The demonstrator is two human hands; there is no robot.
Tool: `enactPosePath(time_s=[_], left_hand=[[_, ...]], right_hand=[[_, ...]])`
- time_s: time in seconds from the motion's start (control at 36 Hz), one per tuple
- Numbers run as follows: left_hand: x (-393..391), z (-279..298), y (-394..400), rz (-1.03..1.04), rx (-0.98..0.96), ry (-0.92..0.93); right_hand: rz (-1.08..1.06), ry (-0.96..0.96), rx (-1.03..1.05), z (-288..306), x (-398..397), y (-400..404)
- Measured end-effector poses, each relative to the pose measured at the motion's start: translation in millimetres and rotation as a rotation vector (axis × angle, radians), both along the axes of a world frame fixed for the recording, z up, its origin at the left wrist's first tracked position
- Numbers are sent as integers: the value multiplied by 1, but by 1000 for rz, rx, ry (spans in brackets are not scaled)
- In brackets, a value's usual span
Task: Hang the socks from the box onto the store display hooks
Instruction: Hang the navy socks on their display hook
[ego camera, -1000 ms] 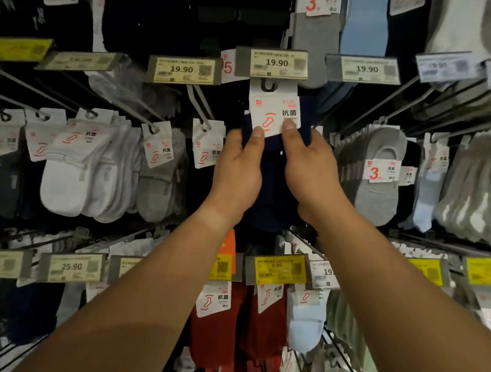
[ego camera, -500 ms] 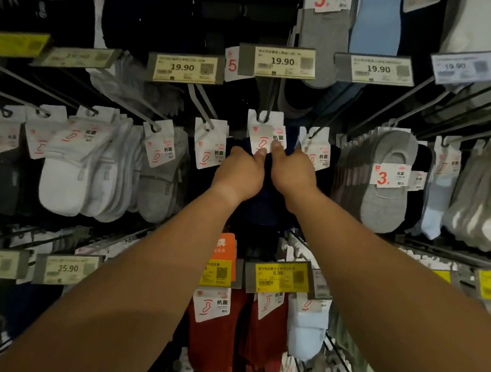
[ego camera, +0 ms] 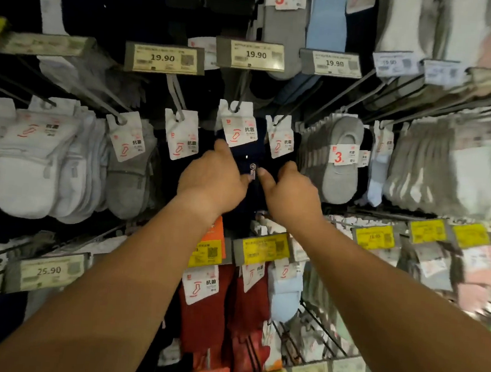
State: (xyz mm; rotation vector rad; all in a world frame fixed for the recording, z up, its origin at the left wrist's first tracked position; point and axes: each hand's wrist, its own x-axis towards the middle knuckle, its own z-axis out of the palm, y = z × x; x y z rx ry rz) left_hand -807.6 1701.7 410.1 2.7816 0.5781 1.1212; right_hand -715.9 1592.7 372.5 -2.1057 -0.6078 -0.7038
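The hands (ego camera: 254, 183) cover the navy socks (ego camera: 247, 157); right-edge packs (ego camera: 472, 172) are blurred.

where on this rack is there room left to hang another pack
Bare rod shows on the hook under the left 19.90 tag and on the centre hook above the navy socks. The white sock hook and grey liner hook look packed.

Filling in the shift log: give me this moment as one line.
stage: hanging | navy socks: card on hook | left hand: touching socks | right hand: at socks, grip unclear | next: likely let go
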Motion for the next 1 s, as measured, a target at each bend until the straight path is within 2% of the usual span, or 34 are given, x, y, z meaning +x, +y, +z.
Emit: enactPosePath(time_s=[0.11,0.25,0.42,0.5,0.64,0.81,1.0], left_hand=[[-5,-9,-36,-201,124,21],[9,-52,-93,-495,104,221],[-6,-116,-227,-878,31,409],[-27,-141,-303,-1037,49,516],[-69,-165,-418,-1283,102,592],[-90,-180,-514,-1394,91,615],[-59,-192,-580,-1359,69,669]], right_hand=[[-149,-4,-39,-9,-20,-37],[-406,179,-210,-55,-58,-116],[-746,495,-266,-116,-144,-271],[-895,575,-258,-136,-201,-345],[-1134,702,-215,-156,-273,-443],[-1236,704,-171,-166,-295,-515],[-1219,753,-171,-177,-259,-579]])
